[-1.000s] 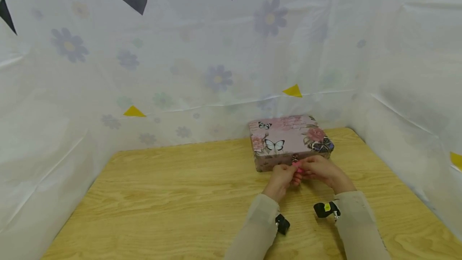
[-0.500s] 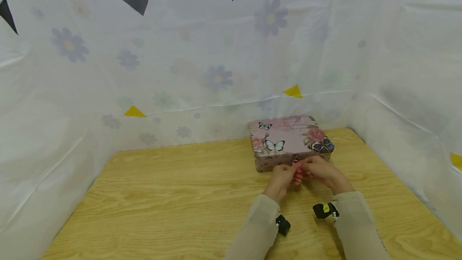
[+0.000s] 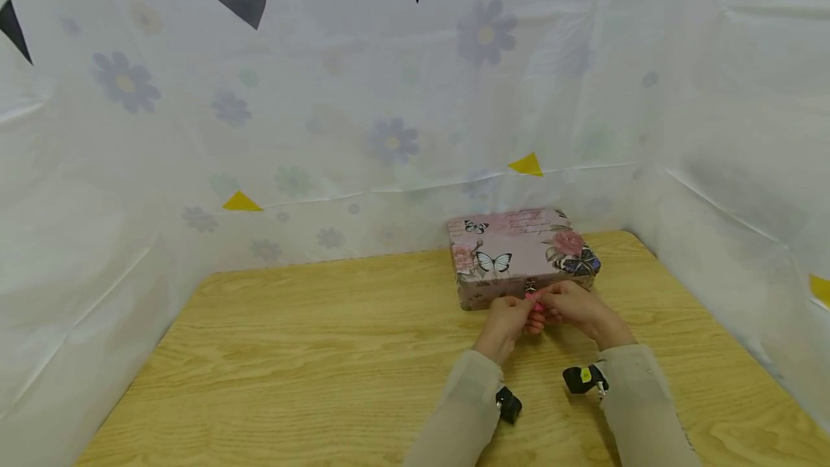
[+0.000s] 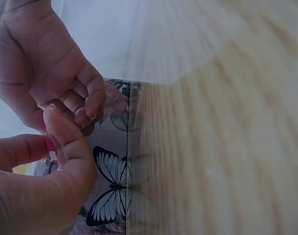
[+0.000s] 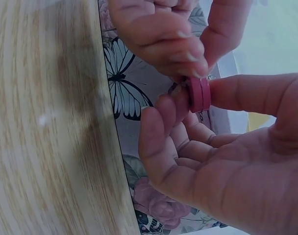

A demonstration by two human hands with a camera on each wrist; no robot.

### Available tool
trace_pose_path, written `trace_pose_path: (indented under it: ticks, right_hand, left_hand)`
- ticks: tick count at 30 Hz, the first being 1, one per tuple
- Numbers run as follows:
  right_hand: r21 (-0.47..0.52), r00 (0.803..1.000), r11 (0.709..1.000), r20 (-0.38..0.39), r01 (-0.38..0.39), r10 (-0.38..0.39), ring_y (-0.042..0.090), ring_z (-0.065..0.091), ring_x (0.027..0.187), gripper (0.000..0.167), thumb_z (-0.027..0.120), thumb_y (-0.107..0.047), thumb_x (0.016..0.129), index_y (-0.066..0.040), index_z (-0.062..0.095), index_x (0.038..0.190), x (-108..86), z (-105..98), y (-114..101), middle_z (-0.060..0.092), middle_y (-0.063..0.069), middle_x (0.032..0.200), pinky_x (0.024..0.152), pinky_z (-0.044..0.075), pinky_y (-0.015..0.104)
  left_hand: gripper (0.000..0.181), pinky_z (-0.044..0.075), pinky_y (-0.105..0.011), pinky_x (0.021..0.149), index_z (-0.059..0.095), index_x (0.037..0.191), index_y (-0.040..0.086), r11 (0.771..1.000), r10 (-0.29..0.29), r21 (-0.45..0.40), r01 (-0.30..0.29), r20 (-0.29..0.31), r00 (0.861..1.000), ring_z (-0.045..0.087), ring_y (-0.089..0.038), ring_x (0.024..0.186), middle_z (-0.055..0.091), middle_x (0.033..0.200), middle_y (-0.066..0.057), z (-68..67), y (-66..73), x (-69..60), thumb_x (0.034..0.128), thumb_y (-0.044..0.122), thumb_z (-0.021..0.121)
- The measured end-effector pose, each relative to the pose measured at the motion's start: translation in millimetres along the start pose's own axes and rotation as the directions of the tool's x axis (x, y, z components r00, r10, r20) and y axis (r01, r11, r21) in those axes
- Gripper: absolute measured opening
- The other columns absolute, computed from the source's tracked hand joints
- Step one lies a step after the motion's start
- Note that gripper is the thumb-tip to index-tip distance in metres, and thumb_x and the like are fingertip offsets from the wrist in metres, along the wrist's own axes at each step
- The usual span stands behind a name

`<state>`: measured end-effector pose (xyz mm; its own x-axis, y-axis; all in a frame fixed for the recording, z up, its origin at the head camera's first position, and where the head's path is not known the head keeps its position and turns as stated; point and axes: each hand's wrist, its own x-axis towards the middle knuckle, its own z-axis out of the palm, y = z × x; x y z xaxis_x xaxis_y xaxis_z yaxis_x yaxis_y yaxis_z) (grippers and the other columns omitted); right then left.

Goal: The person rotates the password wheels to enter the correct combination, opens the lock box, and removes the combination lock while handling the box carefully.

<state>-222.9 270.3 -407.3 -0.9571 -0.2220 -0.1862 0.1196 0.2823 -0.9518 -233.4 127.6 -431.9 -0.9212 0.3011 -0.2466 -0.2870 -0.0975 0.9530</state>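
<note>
Slippage is a risk at the left hand (image 3: 504, 324), whose thumb and finger pinch the edge of a small pink piece (image 5: 201, 95) at the front clasp (image 3: 530, 283) of the butterfly-printed box (image 3: 521, 247), because it offers so little to grip. That piece could twist or jam against the clasp if the two hands pulled unevenly, while the right hand (image 3: 578, 310), pinching it between thumb and fingers, might drag the box across the wooden table (image 3: 292, 359) by tugging too hard.

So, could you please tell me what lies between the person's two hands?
A small pink object lies between the left hand and right hand, at their fingertips; the right wrist view shows it clearest.
</note>
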Motion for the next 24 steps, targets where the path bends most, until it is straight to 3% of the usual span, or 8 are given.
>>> trace_pose_path:
  ticks: [8,24]
  right_hand:
    - [-0.008,0.999,1.0,-0.024,0.026,-0.026,0.012,0.063,0.089,0.039,0.041,-0.008,0.1,0.025,0.048,0.121,-3.6,-0.6,-1.5,0.065,0.013,0.107,0.082,0.054,0.033]
    - [0.021,1.0,1.0,-0.023,-0.013,0.013,0.011,0.063,0.085,0.037,0.041,-0.005,0.098,0.024,0.049,0.12,0.2,-0.8,0.5,0.066,0.006,0.097,0.077,0.054,0.029]
  left_hand:
    - [0.021,0.056,-0.025,0.057,0.065,0.087,-0.007,1.0,-0.011,-0.022,0.011,-0.003,1.0,0.055,-0.009,0.049,0.06,0.063,-0.007,0.2,0.5,-0.8,0.0972,0.008,0.055]
    - [0.021,0.058,-0.029,0.061,0.066,0.087,-0.006,1.0,-0.014,-0.008,0.014,-0.016,1.0,0.056,-0.01,0.052,0.061,0.064,-0.008,2.0,1.9,-1.5,0.0972,0.009,0.055]
